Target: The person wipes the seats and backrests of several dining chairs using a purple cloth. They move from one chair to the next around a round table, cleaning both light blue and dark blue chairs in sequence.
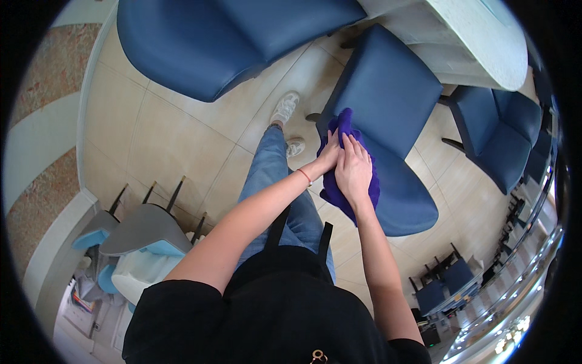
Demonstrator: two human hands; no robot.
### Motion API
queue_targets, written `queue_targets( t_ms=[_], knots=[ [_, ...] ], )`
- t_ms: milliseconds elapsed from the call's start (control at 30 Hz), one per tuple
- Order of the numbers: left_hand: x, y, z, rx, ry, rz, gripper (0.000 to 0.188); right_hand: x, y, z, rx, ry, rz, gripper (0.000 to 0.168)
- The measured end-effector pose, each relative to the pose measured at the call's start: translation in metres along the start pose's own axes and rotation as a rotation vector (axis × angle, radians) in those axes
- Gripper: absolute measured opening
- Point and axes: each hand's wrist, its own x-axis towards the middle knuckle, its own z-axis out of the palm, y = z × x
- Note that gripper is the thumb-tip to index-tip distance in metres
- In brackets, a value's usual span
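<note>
A purple cloth (335, 191) is bunched over the near side of a blue padded chair (386, 86), where its seat meets its backrest. My left hand (331, 152) grips the cloth at its left part, a thin red bracelet on the wrist. My right hand (354, 170) lies on the cloth with its fingers bent over a raised fold. The two hands touch or nearly touch. Part of the cloth is hidden under them, and its lower end hangs down beside the chair.
Another blue chair (195, 41) stands at the upper left, and a third blue chair (491, 123) at the right. A pale table (477, 41) overhangs the top right. Grey chairs (145, 227) with thin dark legs are at the lower left. Beige floor tiles (182, 132) lie between.
</note>
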Motion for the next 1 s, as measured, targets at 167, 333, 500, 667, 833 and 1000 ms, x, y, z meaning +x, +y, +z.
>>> queue_targets(
  t_ms=[167, 333, 500, 667, 833, 1000],
  knots=[
    [0.024, -0.036, 0.008, -0.073, -0.142, -0.33, 0.038, 0.058, 0.033, 0.032, 0.019, -0.414, -0.02, 0.054],
    [0.041, -0.067, 0.035, -0.229, 0.257, -0.367, 0.049, 0.106, 0.057, 0.052, 0.618, -0.375, 0.146, 0.053],
    [0.065, -0.132, 0.039, 0.027, 0.078, -0.489, 0.054, 0.052, 0.052, 0.0, 0.36, -0.36, -0.062, 0.045],
    [0.073, -0.154, 0.051, -0.141, 0.272, -0.422, 0.051, 0.049, 0.051, -0.005, 0.25, -0.533, 0.062, 0.055],
    [0.103, -0.219, 0.053, -0.072, 0.117, -0.52, 0.057, 0.132, 0.089, 0.064, 0.149, -0.852, 0.12, 0.064],
    [0.083, -0.233, 0.063, 0.106, 0.04, -0.397, 0.088, 0.156, 0.12, 0.088, 0.365, -0.948, 0.175, 0.057]
  ],
)
